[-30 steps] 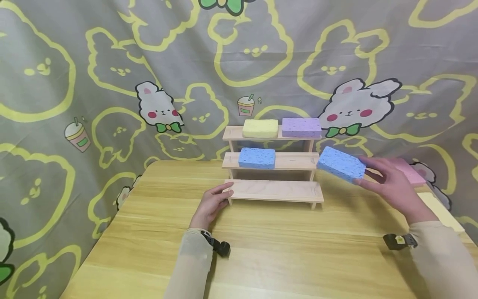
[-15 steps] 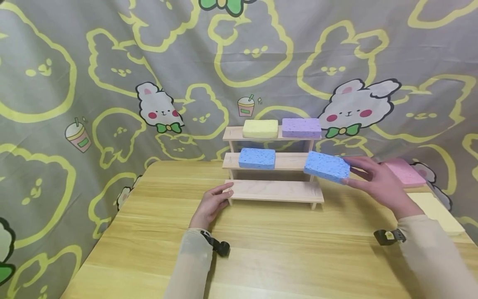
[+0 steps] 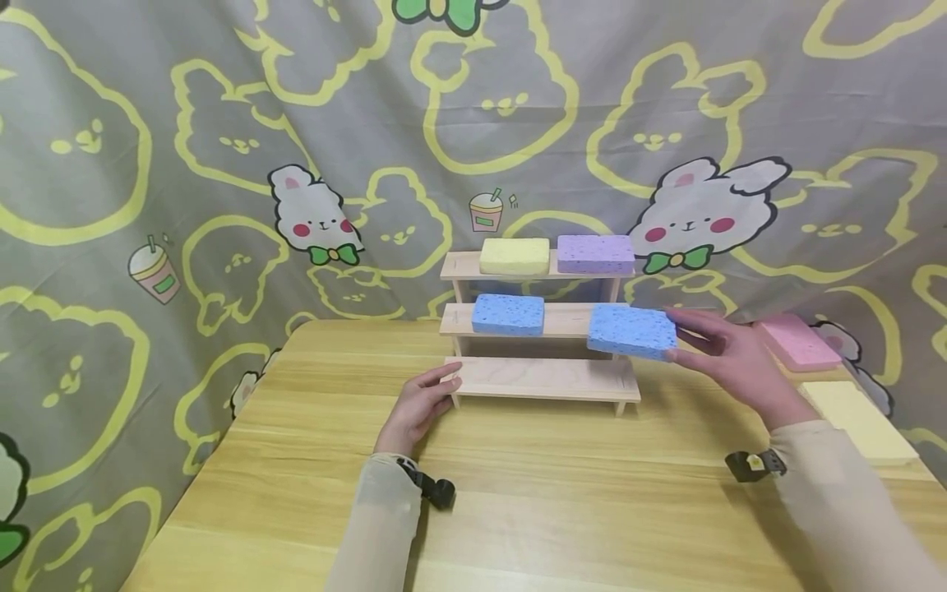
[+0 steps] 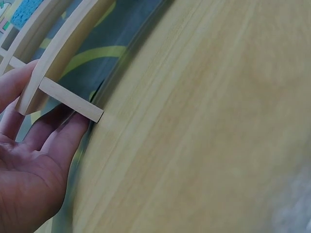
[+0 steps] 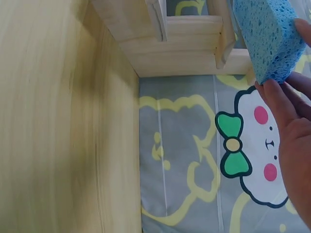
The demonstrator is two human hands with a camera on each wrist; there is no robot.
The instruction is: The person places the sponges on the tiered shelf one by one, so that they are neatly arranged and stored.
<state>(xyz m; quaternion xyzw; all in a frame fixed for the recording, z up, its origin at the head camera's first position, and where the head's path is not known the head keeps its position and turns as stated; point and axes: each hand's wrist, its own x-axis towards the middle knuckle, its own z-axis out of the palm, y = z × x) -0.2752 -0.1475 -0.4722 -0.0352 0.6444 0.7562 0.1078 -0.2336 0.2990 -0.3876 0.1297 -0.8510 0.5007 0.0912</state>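
Note:
My right hand (image 3: 736,362) pinches a blue sponge (image 3: 632,330) by its right end, thumb on the near side. That sponge is held in front of the right part of the middle tier of a three-tier wooden shelf (image 3: 547,378); whether it touches the board I cannot tell. My left hand (image 3: 418,407) grips the left end of the bottom tier, and in the left wrist view its fingers (image 4: 73,141) reach under the board beside the leg. A second blue sponge (image 3: 508,315) lies on the middle tier's left. Yellow (image 3: 515,256) and purple (image 3: 595,254) sponges sit on the top tier.
At the table's right edge lie a pink sponge (image 3: 799,342) and a pale yellow sponge (image 3: 861,422), partly beside my right sleeve. The wooden table (image 3: 577,501) runs back to a grey patterned curtain (image 3: 370,99) behind the shelf.
My right hand has carried the blue sponge leftward, from beside the shelf to in front of the middle tier, and the sponge has turned more level. The left hand has stayed put.

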